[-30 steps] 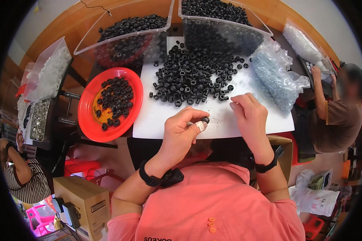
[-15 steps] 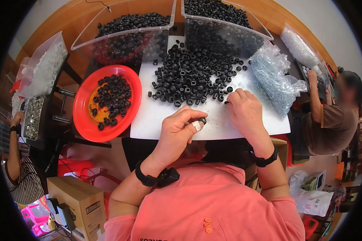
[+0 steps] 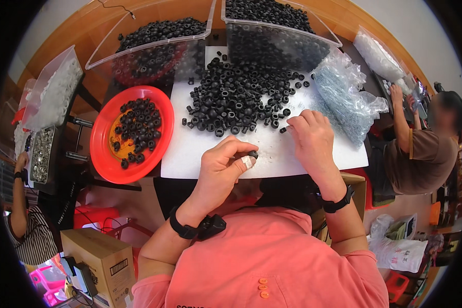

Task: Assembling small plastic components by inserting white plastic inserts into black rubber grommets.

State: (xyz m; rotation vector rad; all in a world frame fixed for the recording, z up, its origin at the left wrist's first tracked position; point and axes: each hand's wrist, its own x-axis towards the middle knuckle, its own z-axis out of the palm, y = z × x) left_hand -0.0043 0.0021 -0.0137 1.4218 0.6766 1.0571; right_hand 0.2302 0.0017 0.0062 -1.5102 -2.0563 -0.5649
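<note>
My left hand [image 3: 220,163] pinches a small round black part [image 3: 253,154] between thumb and fingers, over the near side of the white board [image 3: 200,159]. White tape wraps its thumb. To the right, my right hand [image 3: 313,141] hovers low above the board with its fingers curled together; whatever lies between them is hidden. Just left of those fingertips is a small black piece [image 3: 283,130]. A loose heap of black parts [image 3: 236,97], some round and some stemmed, spreads beyond both hands.
At left stands a red basin [image 3: 98,149] with black parts inside. Two clear bins [image 3: 149,47] of black parts line the back. A plastic bag of small pale-blue pieces [image 3: 344,97] lies at right. Co-workers sit at right [image 3: 421,154] and left [image 3: 31,231].
The whole view has shifted slightly left. My right fingertips stand a little farther from the small black piece beside them. My left hand keeps its pinch on the round black part.
</note>
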